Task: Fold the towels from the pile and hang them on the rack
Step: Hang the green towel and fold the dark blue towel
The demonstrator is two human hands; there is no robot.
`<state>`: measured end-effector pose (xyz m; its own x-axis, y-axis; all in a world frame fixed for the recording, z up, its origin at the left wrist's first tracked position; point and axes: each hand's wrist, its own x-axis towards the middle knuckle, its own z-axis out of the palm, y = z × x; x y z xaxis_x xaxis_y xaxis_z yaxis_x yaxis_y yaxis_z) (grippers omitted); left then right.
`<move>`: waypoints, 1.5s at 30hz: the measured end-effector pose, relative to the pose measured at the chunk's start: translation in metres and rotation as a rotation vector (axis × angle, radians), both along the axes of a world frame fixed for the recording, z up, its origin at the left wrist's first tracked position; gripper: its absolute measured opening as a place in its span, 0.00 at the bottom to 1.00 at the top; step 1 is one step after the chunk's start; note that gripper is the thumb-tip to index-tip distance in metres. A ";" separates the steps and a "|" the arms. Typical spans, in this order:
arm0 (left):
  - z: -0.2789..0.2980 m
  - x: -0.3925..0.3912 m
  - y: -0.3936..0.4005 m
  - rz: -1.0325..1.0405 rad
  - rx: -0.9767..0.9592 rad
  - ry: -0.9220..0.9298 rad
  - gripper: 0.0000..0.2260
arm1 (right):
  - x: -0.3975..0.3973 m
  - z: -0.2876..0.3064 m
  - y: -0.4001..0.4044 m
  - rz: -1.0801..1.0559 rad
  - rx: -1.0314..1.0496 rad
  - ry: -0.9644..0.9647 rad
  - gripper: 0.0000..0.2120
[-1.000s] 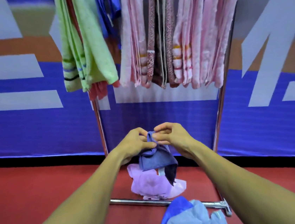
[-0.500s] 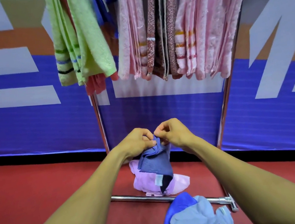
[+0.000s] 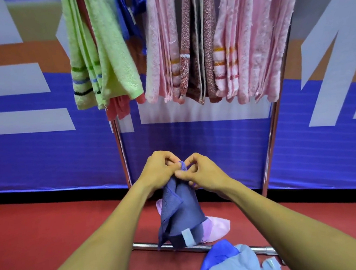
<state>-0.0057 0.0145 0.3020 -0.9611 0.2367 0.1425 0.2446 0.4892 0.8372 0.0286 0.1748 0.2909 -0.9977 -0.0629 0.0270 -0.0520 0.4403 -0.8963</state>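
Slate-blue towel (image 3: 180, 214) with pale tag; lime striped towel (image 3: 101, 54); pink towels (image 3: 248, 38); red floor (image 3: 50, 227).

There was only one view, from a wide-angle camera on the person's head. It looked forward and down along both forearms, close to the left hand (image 3: 159, 172) and right hand (image 3: 201, 173). It faced the rack (image 3: 272, 142), which stood near, before a blue wall (image 3: 42, 159), with red floor (image 3: 39, 228) below.

Two hands (image 3: 182, 174), one rack (image 3: 272, 146), one held blue towel (image 3: 179, 214), three floor cloths (image 3: 229, 264).
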 end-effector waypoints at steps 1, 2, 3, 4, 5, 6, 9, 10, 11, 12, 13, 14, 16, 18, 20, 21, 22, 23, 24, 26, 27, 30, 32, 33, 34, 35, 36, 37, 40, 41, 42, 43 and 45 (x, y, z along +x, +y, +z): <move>0.000 -0.001 -0.001 0.007 0.009 -0.009 0.06 | -0.001 -0.002 0.001 -0.005 0.061 0.017 0.12; 0.000 -0.001 -0.002 0.009 0.012 -0.020 0.06 | -0.002 -0.003 0.002 -0.022 0.120 0.032 0.09; -0.001 -0.003 -0.003 0.006 0.006 -0.029 0.06 | -0.002 -0.003 0.003 -0.045 0.166 0.045 0.07; -0.003 -0.004 -0.004 0.003 -0.016 -0.030 0.06 | -0.002 -0.003 0.004 -0.068 0.199 0.057 0.05; -0.004 -0.005 -0.005 0.001 -0.057 -0.022 0.06 | -0.002 -0.001 0.005 -0.089 0.215 0.072 0.04; -0.005 -0.005 -0.006 -0.004 -0.105 -0.009 0.05 | -0.002 0.000 0.007 -0.103 0.215 0.089 0.05; -0.008 -0.003 -0.010 -0.095 -0.231 0.011 0.05 | -0.004 0.003 0.011 -0.110 0.164 0.142 0.08; -0.010 -0.001 -0.011 -0.127 -0.298 0.013 0.06 | -0.005 0.005 0.012 -0.111 0.161 0.161 0.08; -0.012 -0.001 -0.013 -0.143 -0.384 0.018 0.07 | -0.004 0.007 0.013 -0.110 0.166 0.180 0.08; -0.014 -0.001 -0.014 -0.142 -0.475 0.032 0.07 | -0.004 0.008 0.014 -0.111 0.172 0.193 0.08; -0.016 -0.002 -0.016 -0.121 -0.552 0.047 0.09 | -0.004 0.010 0.015 -0.119 0.170 0.201 0.08; -0.017 -0.003 -0.016 -0.088 -0.595 0.059 0.12 | -0.004 0.011 0.018 -0.134 0.170 0.204 0.08; -0.017 -0.006 -0.019 0.012 -0.600 0.057 0.14 | -0.007 0.012 0.026 -0.162 0.235 0.208 0.08; -0.015 -0.007 -0.023 0.121 -0.574 0.040 0.11 | -0.012 0.007 0.036 -0.176 0.386 0.159 0.07; -0.013 -0.007 -0.026 0.206 -0.549 0.027 0.08 | -0.012 0.004 0.042 -0.178 0.481 0.085 0.09; -0.013 -0.008 -0.027 0.237 -0.539 0.031 0.07 | -0.011 0.005 0.043 -0.176 0.496 0.070 0.12; -0.012 -0.008 -0.029 0.263 -0.524 0.034 0.06 | -0.010 0.006 0.044 -0.166 0.497 0.067 0.14; -0.011 -0.008 -0.030 0.285 -0.506 0.034 0.05 | -0.009 0.009 0.044 -0.147 0.492 0.066 0.17; -0.011 -0.009 -0.032 0.308 -0.484 0.028 0.04 | -0.009 0.011 0.044 -0.120 0.482 0.054 0.18; -0.010 -0.011 -0.035 0.367 -0.438 0.021 0.04 | -0.008 0.015 0.046 -0.051 0.495 0.014 0.18; -0.010 -0.011 -0.038 0.400 -0.413 0.021 0.04 | -0.008 0.016 0.047 -0.020 0.509 -0.021 0.17; -0.008 -0.013 -0.043 0.484 -0.323 0.007 0.05 | -0.008 0.015 0.049 0.005 0.544 -0.159 0.22; -0.005 -0.013 -0.046 0.527 -0.245 -0.010 0.07 | -0.007 0.012 0.047 -0.042 0.553 -0.168 0.23; -0.004 -0.013 -0.046 0.541 -0.190 -0.012 0.08 | -0.007 0.011 0.046 -0.071 0.543 -0.141 0.22; -0.003 -0.013 -0.046 0.548 -0.133 -0.010 0.10 | -0.006 0.010 0.044 -0.100 0.524 -0.111 0.20; -0.001 -0.012 -0.044 0.549 -0.084 -0.008 0.11 | -0.006 0.008 0.042 -0.125 0.494 -0.074 0.17; 0.001 -0.011 -0.042 0.542 -0.043 -0.006 0.12 | -0.005 0.007 0.040 -0.149 0.442 -0.044 0.13; 0.003 -0.009 -0.039 0.525 -0.010 -0.006 0.12 | -0.005 0.007 0.037 -0.170 0.355 -0.021 0.10; 0.006 -0.002 -0.027 0.435 0.041 -0.006 0.13 | -0.004 0.011 0.024 -0.187 -0.006 -0.026 0.07; 0.005 -0.001 -0.023 0.398 0.040 -0.004 0.12 | -0.003 0.013 0.019 -0.170 -0.103 -0.027 0.06; 0.004 -0.001 -0.019 0.355 0.045 -0.004 0.10 | -0.003 0.015 0.015 -0.139 -0.185 -0.035 0.07; 0.002 -0.001 -0.016 0.310 0.063 -0.013 0.07 | -0.003 0.017 0.012 -0.093 -0.256 -0.053 0.11; 0.000 -0.004 -0.013 0.207 0.128 -0.062 0.03 | 0.000 0.019 0.008 -0.008 -0.349 -0.089 0.18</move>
